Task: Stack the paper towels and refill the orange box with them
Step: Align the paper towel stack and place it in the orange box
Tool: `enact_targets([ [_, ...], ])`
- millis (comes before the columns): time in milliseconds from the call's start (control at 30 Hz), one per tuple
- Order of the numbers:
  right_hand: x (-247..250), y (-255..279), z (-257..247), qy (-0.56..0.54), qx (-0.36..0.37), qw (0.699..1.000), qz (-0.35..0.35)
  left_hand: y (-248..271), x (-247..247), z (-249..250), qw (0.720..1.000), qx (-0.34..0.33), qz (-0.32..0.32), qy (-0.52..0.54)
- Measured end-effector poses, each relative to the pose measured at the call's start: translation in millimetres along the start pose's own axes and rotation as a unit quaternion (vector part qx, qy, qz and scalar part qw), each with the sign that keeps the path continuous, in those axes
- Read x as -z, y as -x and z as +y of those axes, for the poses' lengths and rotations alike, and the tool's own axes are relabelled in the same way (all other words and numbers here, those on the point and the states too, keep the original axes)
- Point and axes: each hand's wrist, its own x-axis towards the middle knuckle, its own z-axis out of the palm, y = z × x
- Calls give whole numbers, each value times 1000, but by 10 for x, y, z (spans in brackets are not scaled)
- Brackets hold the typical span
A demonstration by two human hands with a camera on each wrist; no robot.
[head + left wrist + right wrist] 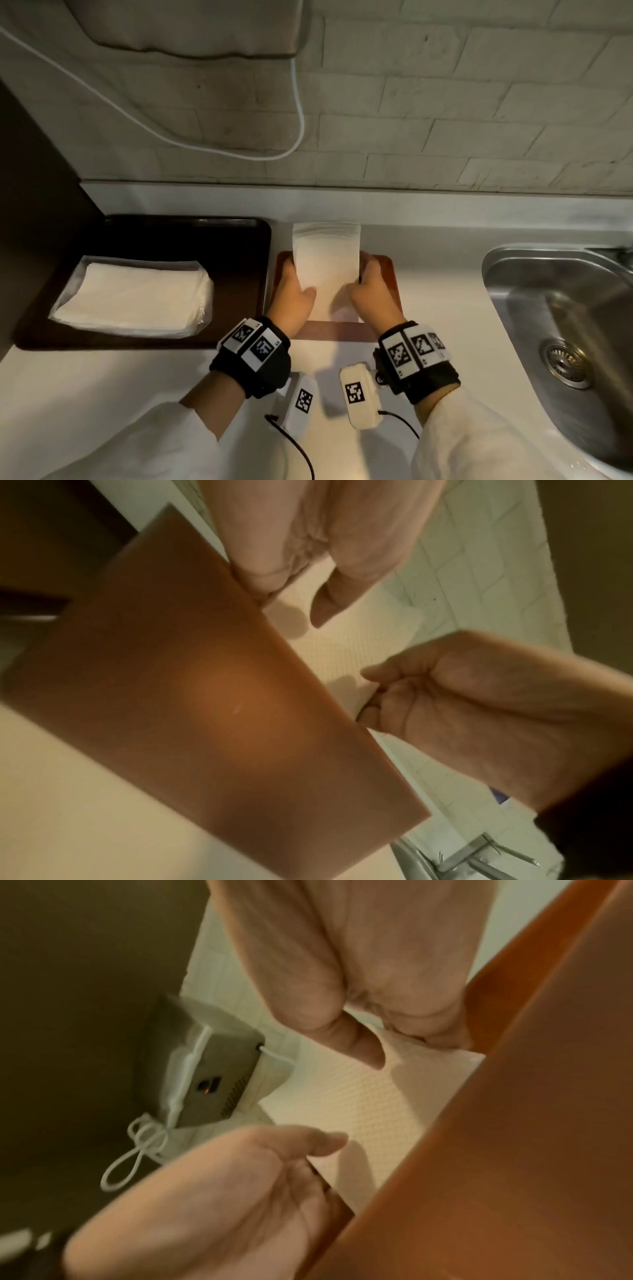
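Your approach to the orange box (388, 270) is bounded on the left by the dark tray (239, 240) just beside it, on the right by the sink (534, 274) and behind by the brick wall (445, 120). Bare counter (102, 394) lies open on the near side.

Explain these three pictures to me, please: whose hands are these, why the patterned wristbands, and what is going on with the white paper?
No robot here: a person wears three cameras, one on the head and one on each wrist. The head view looks down on a counter. The left hand and the right hand grip a stack of paper towels by its sides, upright in the orange box. More towels in a wrapper lie on a dark tray; a steel sink is at the right. The wrist views show the same fingers, paper and box wall from close up.
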Motion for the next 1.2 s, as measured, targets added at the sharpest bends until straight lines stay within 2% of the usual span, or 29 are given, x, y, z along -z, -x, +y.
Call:
enact_targets([
  [133, -4, -76, 25, 18, 38, 998, 40, -61, -1, 49, 999, -7, 47, 9],
  [233, -8, -109, 100, 5, 11, 1000, 13, -80, 14, 19, 999, -6, 28, 24],
  [300, -26, -30, 37, -4, 19, 1000, -12, -90, -22, -13, 999, -12, 23, 32],
  [367, -40, -16, 26, 11, 55, 998, -1, -85, -46, -13, 999, -23, 22, 33],
  [467, -22, -36, 50, 9, 66, 997, 26, -61, -24, 4, 999, -21, 29, 11],
  [600, -1, -7, 101, -16, 20, 1000, 8, -33, -13, -13, 1000, -3, 18, 11],
  [667, -2, 20, 85, -21, 29, 999, -7, -56, -28, -14, 1000, 1, 15, 2],
  [800, 11, -14, 64, -4, 55, 998, 15, -90, 3, 46, 1000, -21, 20, 8],
  [900, -2, -31, 92, -3, 36, 999, -4, -120, 23, 34, 1000, -12, 18, -4],
  [967, 26, -46, 94, 22, 40, 999, -6, -106, 72, 94, 999, 2, 21, 50],
  [1000, 67, -46, 75, 50, 50, 998, -2, -91, 118, 154, 993, 10, 20, 120],
  [1100, 269, -10, -18, 95, 97, 991, 8, -74, 321, 262, 938, 21, -1, 347],
  [1167, 402, 36, -105, 37, 115, 993, 2, -61, 414, 227, 916, 23, -17, 400],
  [1200, 457, 71, -161, -7, 120, 993, 5, -53, 440, 195, 919, 28, -15, 392],
])
